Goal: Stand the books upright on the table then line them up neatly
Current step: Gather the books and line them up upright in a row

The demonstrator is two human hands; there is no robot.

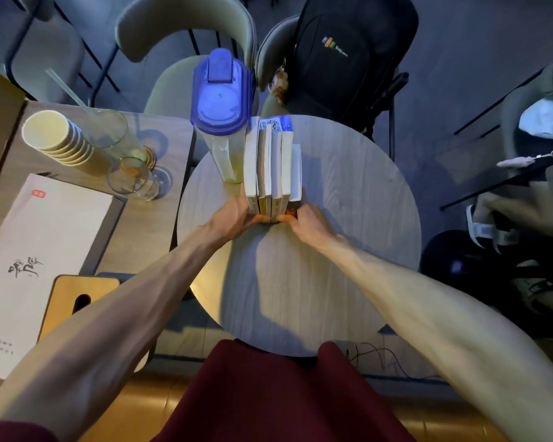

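Note:
Several books (270,161) stand upright side by side on the round grey table (348,218), spines toward me, page edges up. The rightmost book is shorter than the others. My left hand (237,218) presses against the near left end of the row, fingers on the spines. On the near right end sits my right hand (304,221), its fingers touching the spines too. Both hands clasp the row between them.
A clear pitcher with a blue lid (221,103) stands right against the books' left side. A rectangular table to the left holds stacked paper cups (58,138), glasses (131,177) and a menu (39,250). Behind are chairs and a black backpack (348,52).

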